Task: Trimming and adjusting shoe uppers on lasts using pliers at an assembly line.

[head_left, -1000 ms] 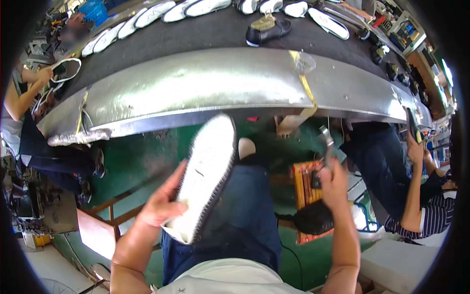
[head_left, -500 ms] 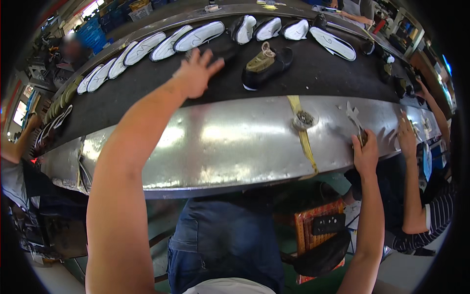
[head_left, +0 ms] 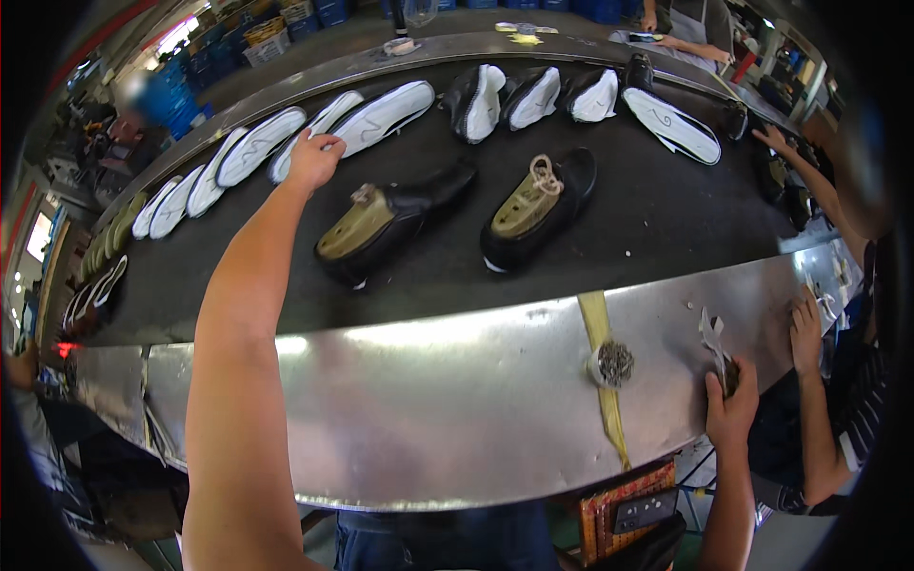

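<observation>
My left hand (head_left: 316, 160) is closed in a pinch at the edge of a white-bottomed shoe upper (head_left: 386, 119) in the far row. My right hand (head_left: 731, 395) grips metal pliers (head_left: 714, 335), jaws pointing away from me, over the metal ledge. Two black shoes on olive-green lasts lie on the dark belt: a left one (head_left: 400, 224) and a right one (head_left: 547, 209) with a cord loop on its last. More white-bottomed uppers (head_left: 259, 147) line the far side. A round cup of small metal pieces (head_left: 612, 364) sits on the ledge.
A shiny metal ledge (head_left: 428, 400) runs along my side of the dark belt (head_left: 647, 219), crossed by a yellow strip (head_left: 595, 319). At the right, another person's hand (head_left: 806, 333) rests near the ledge. Blue crates (head_left: 181, 119) stand beyond the far rail.
My left hand has moved left and gone from spread fingers to a pinch. The left black shoe, formerly mostly behind that hand, now shows fully. The view has tilted; my right hand still holds the pliers.
</observation>
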The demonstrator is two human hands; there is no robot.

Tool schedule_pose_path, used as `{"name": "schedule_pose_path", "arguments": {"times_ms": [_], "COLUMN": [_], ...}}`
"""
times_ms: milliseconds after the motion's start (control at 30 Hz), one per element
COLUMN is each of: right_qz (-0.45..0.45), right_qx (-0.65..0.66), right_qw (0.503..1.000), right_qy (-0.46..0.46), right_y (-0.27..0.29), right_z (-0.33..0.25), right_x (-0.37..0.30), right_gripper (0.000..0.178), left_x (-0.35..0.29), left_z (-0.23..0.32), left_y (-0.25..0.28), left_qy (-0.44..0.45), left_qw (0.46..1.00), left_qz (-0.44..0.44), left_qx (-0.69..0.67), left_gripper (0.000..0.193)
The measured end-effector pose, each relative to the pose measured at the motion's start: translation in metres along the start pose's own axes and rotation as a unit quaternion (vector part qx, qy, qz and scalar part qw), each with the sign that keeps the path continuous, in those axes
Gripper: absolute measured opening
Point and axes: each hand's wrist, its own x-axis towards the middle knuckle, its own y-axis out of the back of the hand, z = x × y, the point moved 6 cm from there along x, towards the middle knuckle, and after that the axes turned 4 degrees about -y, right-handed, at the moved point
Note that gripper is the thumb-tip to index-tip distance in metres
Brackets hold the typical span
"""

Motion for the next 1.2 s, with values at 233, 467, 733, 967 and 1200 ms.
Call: {"name": "schedule_pose_path", "arguments": {"times_ms": [233, 467, 733, 967, 1200], "right_qz": [-0.018, -0.018, -0.020, -0.013, -0.015], "right_qx": [0.006, -0.008, 0.012, 0.023, 0.014], "right_qw": [1.000, 1.000, 1.000, 0.999, 1.000], "right_qy": [-0.020, -0.007, -0.010, 0.023, 0.017], "right_y": [0.003, -0.001, -0.002, 0.002, -0.006], "right_z": [-0.019, -0.022, -0.034, -0.040, -0.029], "right_x": [0.006, 0.009, 0.009, 0.001, -0.004], "right_gripper": [0.037, 0.042, 0.043, 0.041, 0.045], "left_x": [0.036, 0.019, 0.074, 0.041, -0.216], "left_z": [0.073, 0.223, 0.148, 0.118, 0.071], "left_y": [-0.067, -0.117, -0.132, 0.052, 0.274], "left_qy": [0.192, 0.143, 0.269, 0.330, 0.280], "left_qw": [0.940, 0.865, 0.942, 0.825, 0.829], "left_qz": [-0.271, -0.466, -0.156, -0.125, -0.024], "left_qx": [-0.083, -0.119, -0.131, -0.441, -0.484], "left_gripper": [0.073, 0.118, 0.074, 0.047, 0.044]}}
